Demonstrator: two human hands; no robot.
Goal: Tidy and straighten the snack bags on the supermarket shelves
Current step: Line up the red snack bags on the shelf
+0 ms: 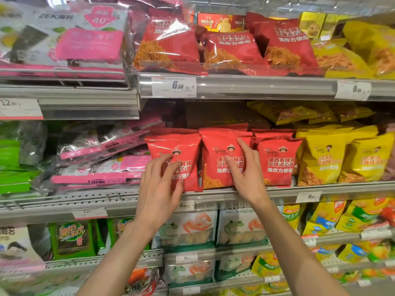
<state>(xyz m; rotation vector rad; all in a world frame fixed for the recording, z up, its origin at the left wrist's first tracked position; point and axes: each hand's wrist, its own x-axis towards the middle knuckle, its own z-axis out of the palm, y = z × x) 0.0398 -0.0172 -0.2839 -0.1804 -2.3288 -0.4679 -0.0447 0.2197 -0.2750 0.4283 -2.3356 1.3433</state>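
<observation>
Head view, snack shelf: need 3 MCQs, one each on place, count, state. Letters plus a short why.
1. Where does the left hand rest?
A. on the leftmost red foil noodle-snack bag of the middle shelf
B. on a yellow bag
C. on a price tag

2. How many red bags stand in the front row of that shelf?
A. one
B. three
C. five

3. How do the pink-and-clear seaweed packs to the left lie?
A. upright in a row
B. slumped in a tilted pile
C. hung on hooks

Key: 1 A, its fingers lie on that bag; 2 B, three fronts side by side; 3 B, they lean and overlap.
</observation>
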